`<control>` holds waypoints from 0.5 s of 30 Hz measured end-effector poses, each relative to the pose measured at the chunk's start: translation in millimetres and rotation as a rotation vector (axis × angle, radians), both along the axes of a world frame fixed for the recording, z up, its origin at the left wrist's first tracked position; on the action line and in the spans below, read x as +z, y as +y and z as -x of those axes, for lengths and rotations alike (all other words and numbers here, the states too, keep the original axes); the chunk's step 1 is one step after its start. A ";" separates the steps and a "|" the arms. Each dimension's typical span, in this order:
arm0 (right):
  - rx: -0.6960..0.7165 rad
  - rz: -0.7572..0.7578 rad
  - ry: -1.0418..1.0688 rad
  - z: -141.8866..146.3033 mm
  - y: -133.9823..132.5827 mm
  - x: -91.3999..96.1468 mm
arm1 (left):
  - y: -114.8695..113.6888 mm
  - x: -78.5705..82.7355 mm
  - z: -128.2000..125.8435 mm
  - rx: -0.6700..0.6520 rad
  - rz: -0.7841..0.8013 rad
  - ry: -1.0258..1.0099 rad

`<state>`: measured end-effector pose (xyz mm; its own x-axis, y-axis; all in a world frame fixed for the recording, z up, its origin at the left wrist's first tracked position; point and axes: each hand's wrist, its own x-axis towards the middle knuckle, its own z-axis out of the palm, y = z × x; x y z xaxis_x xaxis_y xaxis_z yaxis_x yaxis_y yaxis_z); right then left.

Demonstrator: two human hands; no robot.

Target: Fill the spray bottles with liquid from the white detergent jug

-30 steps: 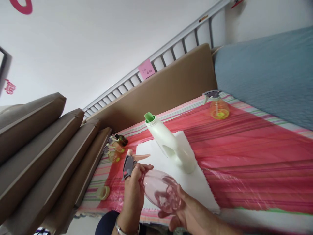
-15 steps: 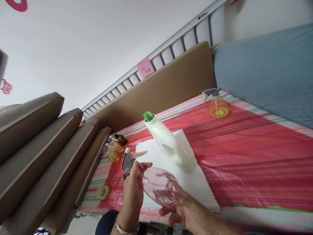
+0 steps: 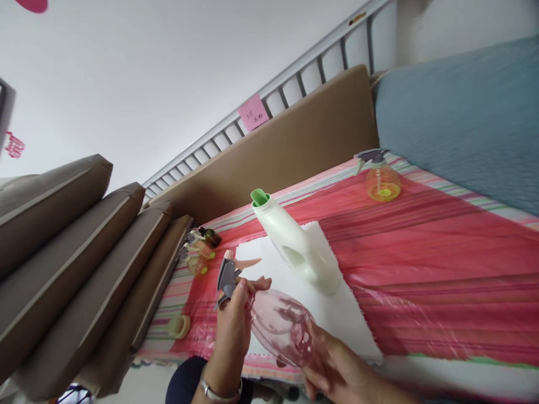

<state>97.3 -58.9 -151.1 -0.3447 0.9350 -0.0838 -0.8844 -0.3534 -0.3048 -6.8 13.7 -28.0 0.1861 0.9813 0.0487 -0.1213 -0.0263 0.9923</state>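
Red sheet [image 3: 429,247] below; my left hand [image 3: 233,328] pinched the spray bottle's [image 3: 280,322] neck, right hand [image 3: 341,359] cupped its base. Judged: holding step, next needing steady grips.

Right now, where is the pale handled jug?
In the head view, the pale jug stands just right of centre on the white sheet, beyond the pink spray bottle in the left hand and right hand.

The spray bottle [image 3: 278,320] looks glossy plastic; the jug [image 3: 310,257], smooth matt plastic.
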 end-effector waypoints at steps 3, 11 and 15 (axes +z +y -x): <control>-0.001 0.015 0.016 -1.4 -1.2 -1.3 | 1.5 -1.9 0.6 -0.023 -0.012 0.001; 0.115 -0.072 -0.221 -0.3 15.1 -6.0 | -8.8 -4.8 16.6 -0.074 0.025 0.032; 0.002 -0.085 -0.710 3.0 28.2 -1.8 | -10.3 -22.8 39.0 -0.070 -0.003 0.133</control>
<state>94.3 -30.7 -152.9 -0.2355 0.9476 -0.2158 -0.4613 -0.3044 -0.8334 -45.7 3.4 -50.8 0.2587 0.9657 0.0219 0.0097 -0.0253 0.9996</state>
